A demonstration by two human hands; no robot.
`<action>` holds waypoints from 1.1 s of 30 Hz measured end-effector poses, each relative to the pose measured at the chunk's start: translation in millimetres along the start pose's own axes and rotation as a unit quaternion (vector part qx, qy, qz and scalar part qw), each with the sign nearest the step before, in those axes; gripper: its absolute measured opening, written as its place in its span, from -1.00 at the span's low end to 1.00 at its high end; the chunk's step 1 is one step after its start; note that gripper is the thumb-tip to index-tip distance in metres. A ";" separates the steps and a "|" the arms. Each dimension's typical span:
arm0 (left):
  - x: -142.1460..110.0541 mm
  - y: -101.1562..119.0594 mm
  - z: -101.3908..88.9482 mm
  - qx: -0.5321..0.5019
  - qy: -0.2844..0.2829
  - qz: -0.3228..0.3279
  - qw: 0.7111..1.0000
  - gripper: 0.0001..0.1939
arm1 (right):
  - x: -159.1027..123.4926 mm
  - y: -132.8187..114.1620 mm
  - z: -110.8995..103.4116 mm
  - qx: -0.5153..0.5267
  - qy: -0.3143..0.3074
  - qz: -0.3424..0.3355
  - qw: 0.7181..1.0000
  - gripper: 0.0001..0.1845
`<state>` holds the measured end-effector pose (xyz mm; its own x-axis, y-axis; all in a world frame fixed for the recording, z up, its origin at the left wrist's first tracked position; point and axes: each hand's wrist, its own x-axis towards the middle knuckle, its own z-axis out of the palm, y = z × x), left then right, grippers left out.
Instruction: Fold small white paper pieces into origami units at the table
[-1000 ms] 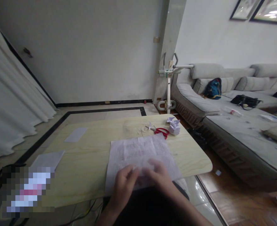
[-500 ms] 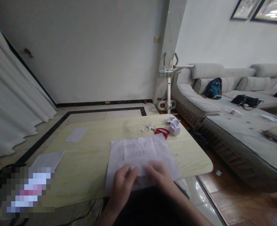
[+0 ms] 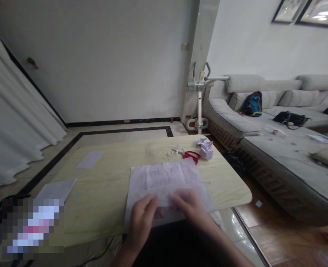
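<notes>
A large printed sheet of paper (image 3: 164, 178), creased, lies at the table's front edge. Above its near part, my left hand (image 3: 144, 211) is closed, thumb against curled fingers. My right hand (image 3: 189, 202) faces it, also closed and slightly blurred at the fingertips. Between the two hands stretches a pale, small piece of paper (image 3: 165, 201), its lower edge faintly visible; both hands seem to pinch it. Beyond the sheet lie red-handled scissors (image 3: 191, 156) beside thin pale strips (image 3: 168, 153). Folded white paper pieces (image 3: 206, 150) sit at the far right corner.
The pale wooden table (image 3: 102, 200) also carries a small white sheet (image 3: 90, 160) and another paper (image 3: 56, 189) at the left. A blurred-out object (image 3: 33, 228) is at the lower left. A grey sofa (image 3: 286, 159) stands to the right, with an exercise machine (image 3: 200, 100) behind the table.
My left hand has shifted slightly left and turned a little, with its fingertips farther from the right hand. The right hand stays nearly in place. Objects on the table have not moved.
</notes>
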<state>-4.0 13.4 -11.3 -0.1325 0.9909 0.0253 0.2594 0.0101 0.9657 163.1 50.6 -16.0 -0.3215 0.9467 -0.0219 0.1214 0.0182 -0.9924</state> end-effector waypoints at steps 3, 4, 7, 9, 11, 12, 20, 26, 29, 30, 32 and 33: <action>4.1 -0.2 3.6 -0.017 0.004 -0.018 1.000 -0.67 | 0.7 0.8 0.3 -0.003 0.014 -0.004 1.000 -0.51; 5.6 -0.5 5.2 -0.017 0.004 -0.025 1.000 -0.70 | 0.8 1.3 0.4 -0.002 0.019 -0.007 1.000 -0.51; 8.7 -2.3 8.9 -0.007 -0.005 -0.047 0.999 -0.74 | 0.3 2.8 0.8 0.003 0.019 -0.016 1.000 -0.52; 8.8 -4.1 9.7 0.003 -0.004 -0.051 0.999 -0.72 | 0.1 3.6 0.6 0.004 0.013 -0.017 1.000 -0.54; 7.4 -5.9 9.7 0.016 -0.006 -0.039 0.999 -0.72 | 0.6 3.5 0.0 0.002 0.008 -0.027 1.000 -0.62; 6.4 -6.6 9.8 0.024 -0.012 -0.028 0.999 -0.73 | 1.0 3.2 -0.5 0.001 0.006 -0.036 0.999 -0.67; -0.2 -6.0 14.6 0.048 -0.083 0.008 0.995 -0.70 | 0.8 3.1 -3.6 0.038 -0.006 -0.025 0.999 -0.77; -4.8 -1.9 15.8 -0.047 -0.068 -0.031 0.996 -0.74 | 0.1 4.6 -2.2 0.102 0.001 0.007 0.995 -0.79; -4.6 -2.9 16.9 -0.075 -0.009 -0.065 0.995 -0.76 | 1.2 2.0 -3.2 0.057 -0.012 -0.020 0.998 -0.78; -4.4 -3.2 17.2 -0.078 0.007 -0.072 0.994 -0.77 | 1.5 1.3 -3.9 0.041 -0.009 -0.026 0.999 -0.78; -4.2 -3.7 18.0 -0.079 0.028 -0.086 0.993 -0.77 | 2.2 0.8 -5.0 0.024 0.004 -0.030 0.999 -0.77; -4.1 -4.0 18.4 -0.077 0.032 -0.090 0.992 -0.76 | 2.6 0.9 -5.4 0.021 0.012 -0.027 0.999 -0.77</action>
<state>13.2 11.8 -20.1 -0.2261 0.9641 -0.1391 0.0770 0.1600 0.9841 167.5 54.8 -16.3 -0.3039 0.9521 0.0344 0.0647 0.0566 -0.9963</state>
